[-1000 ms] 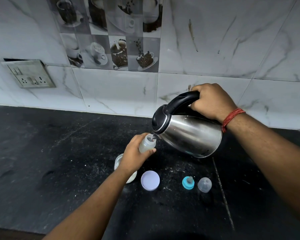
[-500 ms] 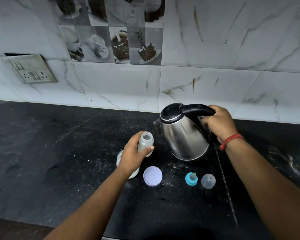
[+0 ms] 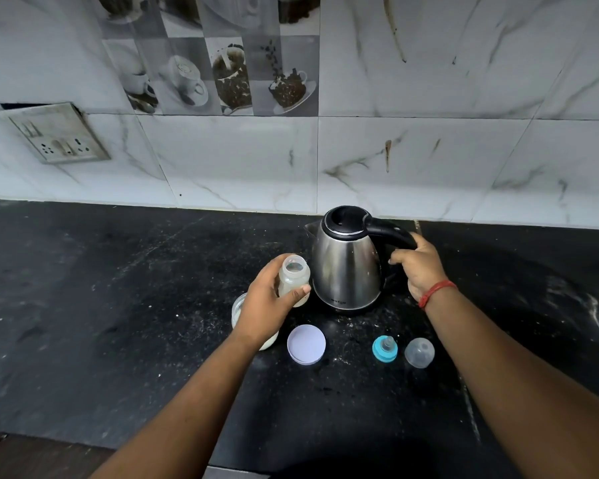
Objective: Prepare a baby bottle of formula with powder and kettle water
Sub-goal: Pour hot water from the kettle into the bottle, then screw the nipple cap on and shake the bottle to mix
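Since the earlier frames, the kettle (image 3: 346, 267) has come down from its pouring tilt and now stands upright on the black counter (image 3: 118, 305), just at 3 o'clock of the bottle (image 3: 294, 276). Its lid is shut and its spout points toward 10 o'clock.

The right hand (image 3: 421, 267) stays curled around the lower end of the black handle (image 3: 391, 231), fingers wrapped and closed on it, thumb side toward the steel body. A red thread band (image 3: 436, 292) circles that wrist.

The left hand (image 3: 268, 305) grips the bottle from its 9 o'clock side, fingers bent round the back and the thumb pressed across the front near the base. The bottle is open at the top, nearly upright with a slight lean, and holds pale, cloudy liquid; I cannot tell whether its base touches the counter. It sits close beside the kettle without clearly touching it.

Partly hidden under the left wrist, at 7 o'clock of the bottle, is an open jar (image 3: 239, 307) with white powder inside. Its round pale lid (image 3: 306, 344) lies upside down at 5 o'clock of the bottle. Further toward 3 o'clock from the lid lie the blue-ringed teat (image 3: 385, 348) and, just beside it, the clear cap (image 3: 419, 352), both in front of the kettle and apart from both hands.

A switch plate (image 3: 57, 134) sits on the tiled wall at 10 o'clock.
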`<state>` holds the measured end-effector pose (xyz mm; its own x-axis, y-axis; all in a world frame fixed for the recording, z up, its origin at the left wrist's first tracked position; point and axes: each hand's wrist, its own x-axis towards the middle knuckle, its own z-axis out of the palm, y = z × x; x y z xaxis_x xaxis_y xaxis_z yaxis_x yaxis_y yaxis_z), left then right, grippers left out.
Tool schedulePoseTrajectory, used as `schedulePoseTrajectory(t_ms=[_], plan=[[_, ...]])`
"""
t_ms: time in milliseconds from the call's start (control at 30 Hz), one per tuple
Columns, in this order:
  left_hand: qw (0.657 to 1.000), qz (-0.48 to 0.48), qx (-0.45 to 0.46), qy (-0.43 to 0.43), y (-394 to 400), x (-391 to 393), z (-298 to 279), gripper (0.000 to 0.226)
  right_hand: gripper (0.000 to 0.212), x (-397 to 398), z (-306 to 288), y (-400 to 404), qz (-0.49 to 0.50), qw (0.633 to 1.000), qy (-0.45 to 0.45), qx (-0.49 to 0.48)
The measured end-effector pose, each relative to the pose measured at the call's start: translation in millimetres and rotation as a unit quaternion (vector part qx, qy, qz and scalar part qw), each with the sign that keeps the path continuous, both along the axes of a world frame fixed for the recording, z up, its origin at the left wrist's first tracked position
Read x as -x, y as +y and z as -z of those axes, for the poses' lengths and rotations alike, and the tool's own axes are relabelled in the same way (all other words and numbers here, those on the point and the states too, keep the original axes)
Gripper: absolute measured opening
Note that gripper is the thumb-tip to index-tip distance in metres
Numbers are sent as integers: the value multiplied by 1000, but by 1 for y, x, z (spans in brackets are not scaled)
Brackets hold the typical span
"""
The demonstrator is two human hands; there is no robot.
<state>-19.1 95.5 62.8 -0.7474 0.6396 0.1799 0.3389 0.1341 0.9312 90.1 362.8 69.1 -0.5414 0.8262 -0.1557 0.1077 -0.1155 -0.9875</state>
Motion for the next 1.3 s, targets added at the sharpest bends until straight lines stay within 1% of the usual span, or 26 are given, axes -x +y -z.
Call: schedulePoseTrajectory(t_ms=[133, 333, 467, 533, 600, 667, 767, 833, 867, 933, 1000, 1067, 1133, 1200, 1267, 1300], plan=[[1000, 1, 4, 9, 3, 0, 2, 48, 53, -9, 13, 9, -30, 999, 4, 20], [1000, 10, -8, -9, 13, -4, 2, 51, 46, -15, 16, 19, -69, 996, -45, -25], [999, 25, -12, -16, 17, -7, 2, 51, 51, -30, 21, 15, -49, 988, -133, -65], [999, 28, -12, -11, 19, -8, 4, 51, 53, -42, 27, 5, -16, 987, -147, -68], [999, 31, -16, -13, 20, -11, 7, 51, 49, -58, 33, -9, 0, 986, -147, -84], [999, 39, -13, -10, 21, -15, 10, 50, 41, -75, 40, -25, -22, 977, -158, -143], [999, 53, -3, -10, 23, -22, 18, 49, 38, -94, 49, -43, -113, 944, -200, -238], [998, 60, 1, -13, 25, -26, 24, 49, 46, -101, 52, -51, -180, 908, -238, -295], [998, 64, 4, -15, 26, -28, 26, 49, 52, -103, 54, -54, -212, 884, -263, -323], [997, 73, 10, -23, 27, -33, 31, 49, 66, -106, 59, -59, -267, 823, -315, -390], [996, 81, 18, -26, 28, -38, 35, 49, 76, -104, 66, -64, -289, 765, -361, -449], [995, 90, 26, -17, 29, -41, 37, 49, 80, -100, 71, -67, -292, 734, -386, -477], [995, 95, 30, -10, 29, -42, 38, 48, 77, -97, 72, -68, -292, 720, -394, -492], [995, 98, 35, -3, 29, -44, 36, 48, 74, -95, 70, -68, -289, 716, -394, -498], [994, 100, 38, -7, 29, -43, 37, 47, 72, -93, 67, -69, -281, 727, -388, -493], [994, 101, 38, -10, 29, -42, 38, 47, 71, -93, 65, -69, -275, 741, -380, -481]])
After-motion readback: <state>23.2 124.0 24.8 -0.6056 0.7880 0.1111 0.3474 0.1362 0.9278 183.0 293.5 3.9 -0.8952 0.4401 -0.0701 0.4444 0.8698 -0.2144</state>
